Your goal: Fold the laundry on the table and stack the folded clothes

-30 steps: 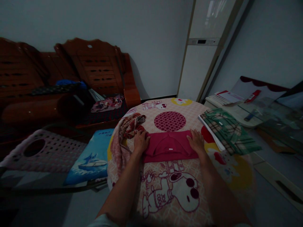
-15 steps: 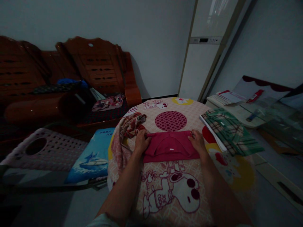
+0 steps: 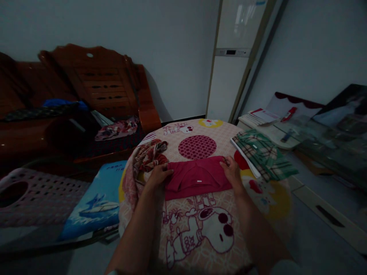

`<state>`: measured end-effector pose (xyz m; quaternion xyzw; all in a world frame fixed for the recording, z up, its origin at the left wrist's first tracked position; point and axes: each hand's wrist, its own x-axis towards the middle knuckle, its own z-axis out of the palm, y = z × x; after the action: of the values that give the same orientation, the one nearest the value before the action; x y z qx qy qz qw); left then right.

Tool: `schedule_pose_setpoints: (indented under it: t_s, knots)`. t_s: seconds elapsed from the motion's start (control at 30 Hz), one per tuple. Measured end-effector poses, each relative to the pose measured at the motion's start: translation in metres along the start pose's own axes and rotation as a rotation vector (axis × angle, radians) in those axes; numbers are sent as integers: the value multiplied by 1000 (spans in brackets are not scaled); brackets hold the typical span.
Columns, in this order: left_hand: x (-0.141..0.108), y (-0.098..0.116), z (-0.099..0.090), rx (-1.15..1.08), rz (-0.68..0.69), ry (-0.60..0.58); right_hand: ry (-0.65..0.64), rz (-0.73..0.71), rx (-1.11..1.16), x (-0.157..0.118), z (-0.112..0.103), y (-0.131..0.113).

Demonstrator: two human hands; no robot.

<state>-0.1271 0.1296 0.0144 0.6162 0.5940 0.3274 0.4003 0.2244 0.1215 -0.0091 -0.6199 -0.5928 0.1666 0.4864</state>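
- Since the earlier frame, the view has swung toward the right, so the wooden bench and the round table sit farther left in it.
- The right hand has gone from lying spread on the magenta garment to a narrow pinch at its far right corner, thumb and fingers drawn together.
- The left hand has also drawn in, its thumb and fingers narrow on the far left corner; how much cloth lies between them cannot be told.
- The flat, pressing contact has thus become a hold at two corners, which seems to give the person control of the far edge; the garment looks folded much as before.
- The garment lies in the middle of the table, on the printed cover, between both hands.
- Its long axis runs left to right, the right end slightly farther away; the neckline's peak points to the far side, with a small white label nearer the person.
- A crumpled patterned cloth lies just beyond the left hand, near the left edge; a green plaid garment lies farther right, reaching past the table's edge.
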Motion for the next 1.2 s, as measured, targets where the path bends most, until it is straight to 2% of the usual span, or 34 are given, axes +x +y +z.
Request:
schedule_pose_setpoints:
  t_s: [0.07,0.17,0.27,0.43,0.57,0.7,0.8,0.9,0.97,1.03,1.1,1.2]
  knots:
    - [5,11,-2,102,-25,44,21,17,69,0,-5,-8]
    - [16,39,1,285,-44,132,105,48,186,1,-21,-18]
    - [31,79,19,228,-9,154,248,101,258,1,-50,-21]
    - [71,158,81,-54,136,112,591,163,347,4,-109,-15]
    - [105,226,131,29,363,148,867,183,340,8,-147,-12]
    - [133,285,172,172,593,181,987,191,295,9,-167,-6]
    - [149,310,206,235,711,95,1059,237,260,11,-170,3]
    - [157,309,247,243,782,-131,1127,348,164,12,-168,17]
    - [154,293,272,271,804,-282,1121,402,111,11,-165,26]
    - [147,269,289,327,786,-363,1089,408,65,7,-163,34]
    - [138,240,294,346,792,-351,1070,378,20,1,-163,36]
    - [124,197,275,333,795,-253,1140,358,-54,-11,-164,29]
